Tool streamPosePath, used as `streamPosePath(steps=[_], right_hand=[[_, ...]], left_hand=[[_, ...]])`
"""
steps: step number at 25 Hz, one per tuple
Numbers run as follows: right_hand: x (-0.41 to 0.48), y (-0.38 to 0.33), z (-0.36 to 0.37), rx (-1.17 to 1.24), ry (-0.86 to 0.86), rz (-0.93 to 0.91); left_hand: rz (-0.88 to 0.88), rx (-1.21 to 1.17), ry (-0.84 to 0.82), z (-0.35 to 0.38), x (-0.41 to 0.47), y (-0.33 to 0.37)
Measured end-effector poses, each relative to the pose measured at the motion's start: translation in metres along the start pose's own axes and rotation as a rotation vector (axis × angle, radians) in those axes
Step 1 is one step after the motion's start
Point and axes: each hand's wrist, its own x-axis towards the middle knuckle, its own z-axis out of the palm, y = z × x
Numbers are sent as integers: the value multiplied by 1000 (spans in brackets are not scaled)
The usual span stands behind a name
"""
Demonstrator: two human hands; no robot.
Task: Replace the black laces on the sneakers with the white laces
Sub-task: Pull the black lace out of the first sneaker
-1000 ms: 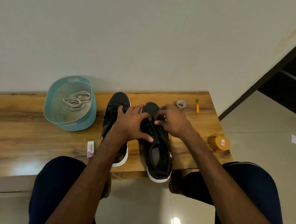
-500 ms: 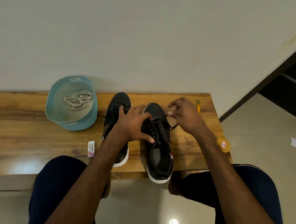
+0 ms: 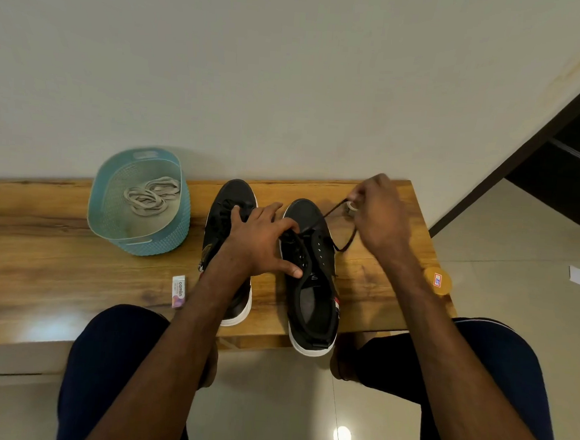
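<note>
**A:** anything new vs half a second back?

**B:** yeah; right hand (image 3: 381, 219) has gone up and out toward the far corner of the counter (image 3: 39, 253), so more black lace (image 3: 334, 211) is out of the right shoe (image 3: 311, 290); it runs straight from the toe-end eyelets up to the fingers, with a loop sagging beside the shoe; left hand (image 3: 259, 241) hasn't budged

**A:** what's around?

**B:** white laces (image 3: 153, 196) coiled in the teal basket (image 3: 136, 243) at the left; eraser (image 3: 178, 291) by the left shoe (image 3: 230, 198); yellow tub (image 3: 437, 281) at the right edge; a small ring (image 3: 351, 206) half hidden by the right hand

**A:** grips?

**B:** right fingers pinch the black lace; left arm crosses over the left shoe, fingers curled over the right shoe's lacing, thumb along its side, holding it down
</note>
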Motion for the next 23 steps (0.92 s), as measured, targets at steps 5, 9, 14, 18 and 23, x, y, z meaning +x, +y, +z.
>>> streamPosePath(steps=[5, 9, 14, 18, 23], right_hand=[[-7, -11, 16, 82, -278, -104], [-21, -31, 41, -112, -447, -219], [-1, -6, 7, -20, -21, -29], [2, 4, -3, 61, -198, -32], [-22, -32, 39, -76, -456, -315]], left_hand=[[6, -9, -2, 0, 1, 1], [6, 6, 10, 1, 1, 0], [-8, -4, 10, 1, 1, 0], [-6, -10, 5, 2, 2, 1], [-5, 21, 9, 1, 1, 1]])
